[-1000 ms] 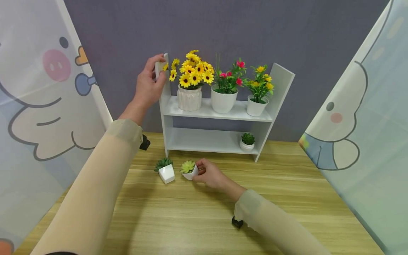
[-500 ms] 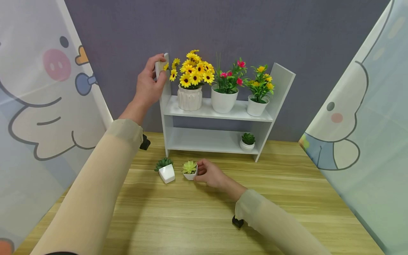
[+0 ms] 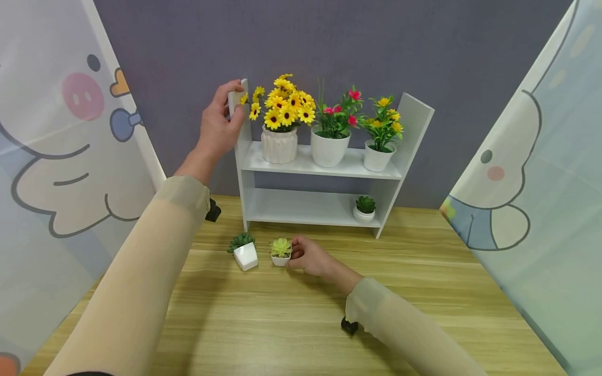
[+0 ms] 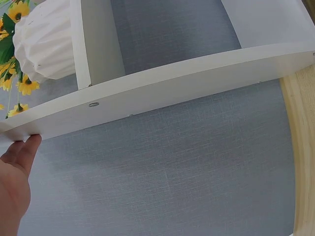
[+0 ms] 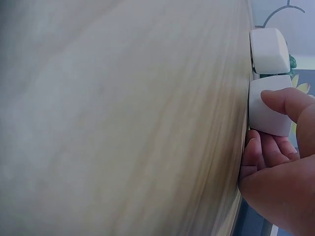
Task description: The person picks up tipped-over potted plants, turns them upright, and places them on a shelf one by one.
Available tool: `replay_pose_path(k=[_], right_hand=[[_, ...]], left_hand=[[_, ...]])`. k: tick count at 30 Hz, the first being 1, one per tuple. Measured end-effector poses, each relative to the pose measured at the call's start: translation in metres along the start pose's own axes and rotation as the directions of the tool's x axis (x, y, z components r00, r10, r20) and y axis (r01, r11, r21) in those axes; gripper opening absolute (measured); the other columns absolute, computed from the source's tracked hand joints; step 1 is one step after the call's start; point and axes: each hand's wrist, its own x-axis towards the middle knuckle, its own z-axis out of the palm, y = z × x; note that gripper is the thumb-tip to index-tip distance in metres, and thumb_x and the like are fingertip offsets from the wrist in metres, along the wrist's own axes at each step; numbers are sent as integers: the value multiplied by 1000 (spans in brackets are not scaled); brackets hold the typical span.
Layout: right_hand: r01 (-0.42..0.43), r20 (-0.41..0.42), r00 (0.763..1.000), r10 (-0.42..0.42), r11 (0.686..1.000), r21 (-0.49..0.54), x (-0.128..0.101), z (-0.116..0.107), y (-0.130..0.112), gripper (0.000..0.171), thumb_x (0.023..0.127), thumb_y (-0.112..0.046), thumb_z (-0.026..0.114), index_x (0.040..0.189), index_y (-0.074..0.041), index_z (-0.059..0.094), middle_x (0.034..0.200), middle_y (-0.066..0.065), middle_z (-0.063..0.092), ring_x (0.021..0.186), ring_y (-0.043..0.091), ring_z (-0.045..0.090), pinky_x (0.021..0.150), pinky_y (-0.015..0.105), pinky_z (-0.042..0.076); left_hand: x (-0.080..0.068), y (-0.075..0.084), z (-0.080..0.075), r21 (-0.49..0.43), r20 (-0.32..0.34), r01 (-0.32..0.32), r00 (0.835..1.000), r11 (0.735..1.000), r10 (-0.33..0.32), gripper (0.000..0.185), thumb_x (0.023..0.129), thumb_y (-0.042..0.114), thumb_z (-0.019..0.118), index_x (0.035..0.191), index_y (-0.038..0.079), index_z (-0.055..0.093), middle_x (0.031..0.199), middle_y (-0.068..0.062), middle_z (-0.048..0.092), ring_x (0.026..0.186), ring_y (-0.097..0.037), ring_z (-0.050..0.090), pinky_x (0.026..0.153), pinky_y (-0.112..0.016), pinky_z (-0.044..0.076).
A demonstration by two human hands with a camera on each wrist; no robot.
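My left hand (image 3: 220, 122) grips the upper end of the left side panel of a white two-tier shelf (image 3: 324, 168); in the left wrist view, fingertips (image 4: 30, 142) press its outer face. With my right hand (image 3: 310, 256) I hold the side of a light green succulent in a small white pot (image 3: 281, 260), upright on the wooden table. The right wrist view shows my thumb (image 5: 275, 101) on the wall of that pot (image 5: 268, 115), other fingers curled beside it. Left of it, a dark green succulent in a white pot (image 3: 246, 256) lies tipped over.
On the upper tier stand yellow sunflowers (image 3: 282, 109) in a ribbed pot, a pink-flowered plant (image 3: 331, 149) and a smaller yellow-flowered plant (image 3: 378, 156). A dark succulent (image 3: 365, 209) sits at the lower tier's right end. A grey wall (image 3: 470, 62) rises behind, with cartoon-printed sheets on both sides.
The light green succulent, tilted leftward a second ago, has come upright under my right hand. My left hand stays on the shelf panel.
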Motion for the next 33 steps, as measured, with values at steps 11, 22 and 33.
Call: replay_pose_path(k=[11, 22, 33], right_hand=[[-5, 3, 1000, 5, 1000, -7, 2, 0, 1, 52, 89, -5, 85, 135, -2, 60, 128, 14, 69, 107, 19, 63, 89, 27, 54], [-9, -29, 1000, 8, 999, -36, 0, 0, 4, 50, 90, -13, 89, 133, -3, 65, 129, 13, 68, 109, 20, 64, 88, 27, 54], [59, -72, 995, -64, 996, -72, -3, -14, 8, 63, 100, -14, 79, 155, 5, 54, 142, 26, 67, 111, 27, 70, 86, 31, 60]], left_hand=[[0, 0, 1, 10, -1, -2, 1000, 1000, 2, 41, 114, 24, 50, 155, 25, 49, 174, 18, 41, 154, -26, 55, 121, -53, 52], [-1, -1, 0, 0, 0, -4, 1000, 1000, 4, 41, 114, 23, 50, 156, 25, 49, 174, 17, 42, 152, -27, 57, 119, -53, 54], [0, -1, 0, 7, 2, 6, 1000, 1000, -6, 42, 114, 24, 49, 156, 25, 48, 174, 19, 40, 153, -29, 55, 121, -54, 52]])
